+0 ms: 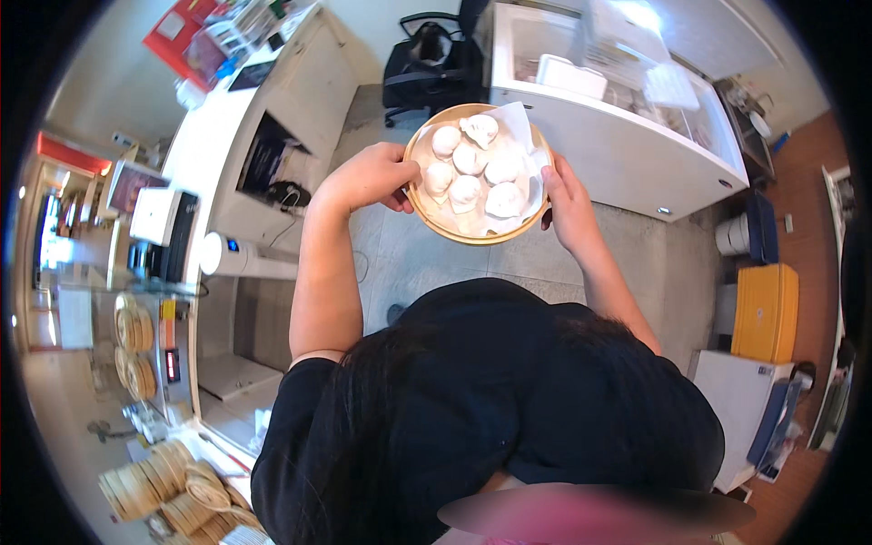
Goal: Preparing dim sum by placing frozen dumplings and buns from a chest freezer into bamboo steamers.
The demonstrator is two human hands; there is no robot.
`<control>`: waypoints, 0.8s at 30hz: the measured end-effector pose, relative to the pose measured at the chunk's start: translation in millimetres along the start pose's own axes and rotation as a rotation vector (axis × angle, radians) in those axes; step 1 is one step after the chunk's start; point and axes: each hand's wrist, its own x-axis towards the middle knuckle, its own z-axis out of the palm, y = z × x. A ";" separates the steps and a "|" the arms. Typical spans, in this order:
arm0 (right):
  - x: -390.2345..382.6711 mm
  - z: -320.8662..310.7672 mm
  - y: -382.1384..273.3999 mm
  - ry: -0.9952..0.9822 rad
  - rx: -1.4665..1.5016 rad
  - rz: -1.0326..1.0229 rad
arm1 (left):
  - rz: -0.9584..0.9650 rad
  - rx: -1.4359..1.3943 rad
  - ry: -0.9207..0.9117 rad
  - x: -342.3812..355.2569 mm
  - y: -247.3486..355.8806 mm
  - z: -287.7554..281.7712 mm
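Observation:
Out in front of me, above the floor, I hold a round bamboo steamer basket (486,240) by its two sides. It is lined with white paper (522,123), and on the paper sit several pale, pleated dumplings (468,159). My left hand (377,177) is closed on the basket's left rim, thumb over the top edge. On the opposite rim, my right hand (568,195) grips with the thumb up and the fingers partly hidden beneath.
Ahead to the right stands a white chest freezer (618,145) with its contents showing. A black office chair (431,68) is at the far side. Along the left runs a white counter (213,118); stacked bamboo steamers (150,477) are at lower left. A yellow crate (765,313) sits at right.

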 end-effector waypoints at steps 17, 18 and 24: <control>151.5 -78.6 70.8 0.171 0.113 0.166 | 0.021 0.094 -0.338 291.4 76.3 -70.6; 171.6 -83.6 82.0 0.191 0.061 0.189 | 0.031 0.110 -0.333 310.2 81.5 -81.9; 299.4 -122.6 103.3 0.202 -0.288 0.083 | 0.010 0.131 -0.252 399.8 108.2 -136.3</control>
